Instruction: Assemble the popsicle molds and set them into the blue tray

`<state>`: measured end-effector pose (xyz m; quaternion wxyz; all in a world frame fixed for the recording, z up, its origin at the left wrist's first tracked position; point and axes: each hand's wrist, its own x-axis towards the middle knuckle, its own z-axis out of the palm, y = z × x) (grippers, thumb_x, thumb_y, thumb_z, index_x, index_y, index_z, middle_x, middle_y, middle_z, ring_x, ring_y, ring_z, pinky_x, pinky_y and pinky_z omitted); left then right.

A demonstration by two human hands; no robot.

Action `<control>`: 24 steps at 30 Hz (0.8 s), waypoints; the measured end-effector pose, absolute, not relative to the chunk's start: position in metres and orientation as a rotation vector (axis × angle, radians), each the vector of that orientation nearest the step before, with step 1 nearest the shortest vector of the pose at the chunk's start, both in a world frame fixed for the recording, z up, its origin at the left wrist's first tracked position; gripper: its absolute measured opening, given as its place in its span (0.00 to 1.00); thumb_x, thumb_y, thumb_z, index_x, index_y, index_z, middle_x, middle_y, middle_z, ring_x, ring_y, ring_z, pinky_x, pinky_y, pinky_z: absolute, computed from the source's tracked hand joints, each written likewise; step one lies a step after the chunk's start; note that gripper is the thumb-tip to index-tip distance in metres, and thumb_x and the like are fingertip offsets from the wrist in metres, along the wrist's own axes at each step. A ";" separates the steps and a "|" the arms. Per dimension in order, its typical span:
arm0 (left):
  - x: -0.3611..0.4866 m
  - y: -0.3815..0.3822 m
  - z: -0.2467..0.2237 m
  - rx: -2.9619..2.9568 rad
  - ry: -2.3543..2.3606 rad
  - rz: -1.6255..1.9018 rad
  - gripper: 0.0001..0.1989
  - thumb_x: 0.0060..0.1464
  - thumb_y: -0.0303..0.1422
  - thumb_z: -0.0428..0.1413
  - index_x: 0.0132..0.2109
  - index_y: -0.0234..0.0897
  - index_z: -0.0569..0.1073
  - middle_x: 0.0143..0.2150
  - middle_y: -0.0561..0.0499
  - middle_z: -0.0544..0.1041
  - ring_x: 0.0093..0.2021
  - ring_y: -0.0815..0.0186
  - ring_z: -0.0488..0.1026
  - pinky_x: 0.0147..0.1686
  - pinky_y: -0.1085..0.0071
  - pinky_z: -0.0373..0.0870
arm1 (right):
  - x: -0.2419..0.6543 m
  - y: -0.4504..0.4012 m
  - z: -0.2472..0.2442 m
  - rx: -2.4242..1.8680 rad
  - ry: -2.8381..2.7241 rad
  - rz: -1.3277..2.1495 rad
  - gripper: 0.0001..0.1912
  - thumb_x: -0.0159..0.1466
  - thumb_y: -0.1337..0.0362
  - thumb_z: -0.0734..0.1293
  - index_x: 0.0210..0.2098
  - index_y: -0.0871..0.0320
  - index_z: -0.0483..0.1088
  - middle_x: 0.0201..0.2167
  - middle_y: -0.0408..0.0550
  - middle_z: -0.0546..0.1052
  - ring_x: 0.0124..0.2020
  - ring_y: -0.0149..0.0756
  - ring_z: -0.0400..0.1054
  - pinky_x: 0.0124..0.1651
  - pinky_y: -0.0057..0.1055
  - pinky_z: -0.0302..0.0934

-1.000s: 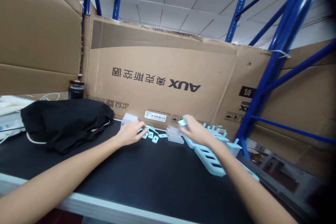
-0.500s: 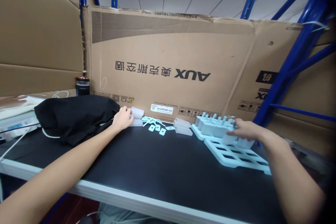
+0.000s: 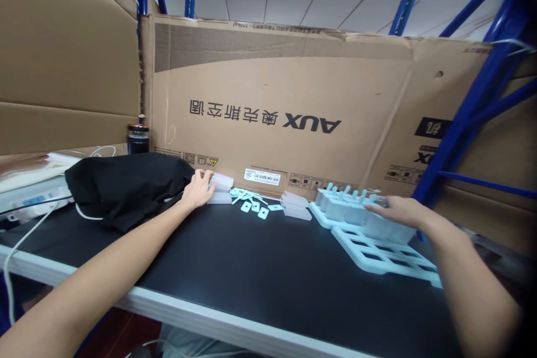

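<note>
My left hand rests at the back left with bent fingers on the near end of stacked translucent popsicle mold cups. To their right lies a loose pile of light-blue popsicle sticks with square bases. On the right, my right hand reaches over the pale-blue mold rack, its fingers around the top of a popsicle mold at the near right of the row. Light-blue sticks stand up from the filled row behind. The right fingertips are partly hidden.
More translucent cups lie left of the rack. A black cloth covers something at left, near a white power strip with cables. A cardboard sheet stands behind, with blue shelf posts. Another person's hand shows far left.
My right hand has shifted slightly over the rack, and the mold under it now sits closer in line with its neighbours. My left hand stays by the stacked cups. The view has moved slightly.
</note>
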<state>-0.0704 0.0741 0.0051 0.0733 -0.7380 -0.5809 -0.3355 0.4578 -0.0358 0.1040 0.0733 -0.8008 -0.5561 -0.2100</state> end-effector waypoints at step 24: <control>-0.079 0.104 -0.011 -2.596 -1.500 -1.369 0.22 0.60 0.41 0.43 0.58 0.38 0.65 0.58 0.44 0.66 0.59 0.60 0.62 0.60 0.60 0.54 | 0.355 -0.064 0.121 -2.162 -1.544 -0.865 0.36 0.63 0.39 0.46 0.37 0.64 0.69 0.31 0.64 0.73 0.37 0.53 0.68 0.36 0.41 0.56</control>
